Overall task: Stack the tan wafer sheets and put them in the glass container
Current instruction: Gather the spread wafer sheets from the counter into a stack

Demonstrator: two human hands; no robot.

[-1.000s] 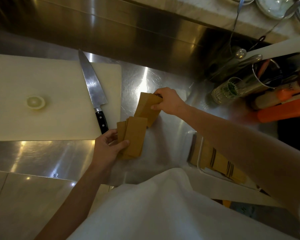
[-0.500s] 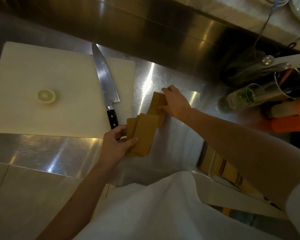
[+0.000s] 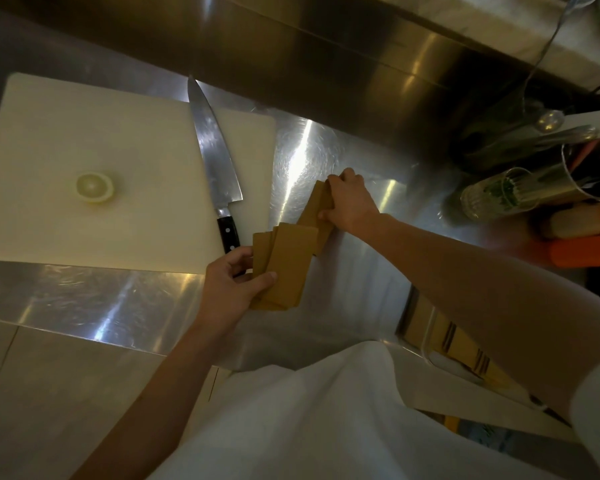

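Several tan wafer sheets lie fanned on the steel counter. My left hand (image 3: 231, 287) grips the near bunch of wafer sheets (image 3: 288, 268) by its left edge, thumb on top. My right hand (image 3: 352, 204) presses down on the far wafer sheets (image 3: 314, 211), which overlap the near bunch. At the lower right, partly hidden under my right forearm, the glass container (image 3: 426, 344) holds more tan and striped wafers (image 3: 465, 355).
A chef's knife (image 3: 213, 161) lies on the white cutting board (image 3: 101, 133), handle close to my left hand. A lemon half (image 3: 94, 187) sits on the board. A steel backsplash rises behind. Glasses, utensil canisters and orange items (image 3: 586, 251) crowd the right.
My right hand has lowered the far wafers from a tilted hold down flat against the counter, closer to the near bunch. My left hand keeps its grip.
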